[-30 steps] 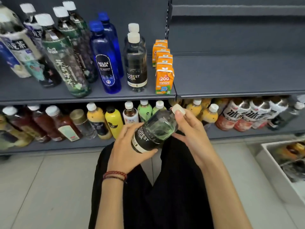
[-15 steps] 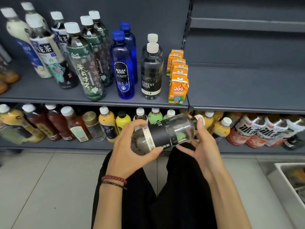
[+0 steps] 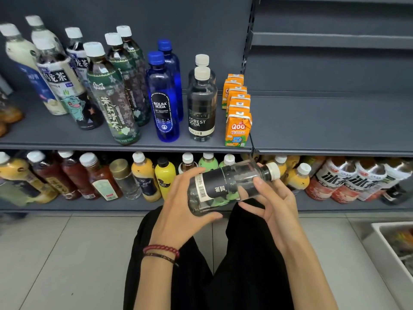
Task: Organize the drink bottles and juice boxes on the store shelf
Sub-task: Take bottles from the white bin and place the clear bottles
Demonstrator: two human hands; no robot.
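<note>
Sideways, soda bottle [image 3: 223, 183] between both hands [image 3: 178, 209] [image 3: 276, 203]

Upper shelf [image 3: 67, 139] sat above the grip on the held bottle [image 3: 225, 186]. It carried two Forest Soda bottles [image 3: 202, 108] in file straight above, a row of Qoo juice boxes [image 3: 238, 128] just up-right, two blue Bolsa Soda bottles [image 3: 164, 104] up-left, and tall tea bottles [image 3: 111, 97] clustered farther left. Lower shelf [image 3: 89, 205] ran right behind the grip: amber bottles [image 3: 73, 175] and a gold-capped bottle [image 3: 124, 177] to its left, yellow bottles [image 3: 165, 175] and green ones [image 3: 207, 163] close behind it, red-and-white iced-tea bottles [image 3: 330, 180] leaning to its right. Tiled floor [image 3: 55, 253] below the grip carried a white bin [image 3: 380, 253] at far right.
</note>
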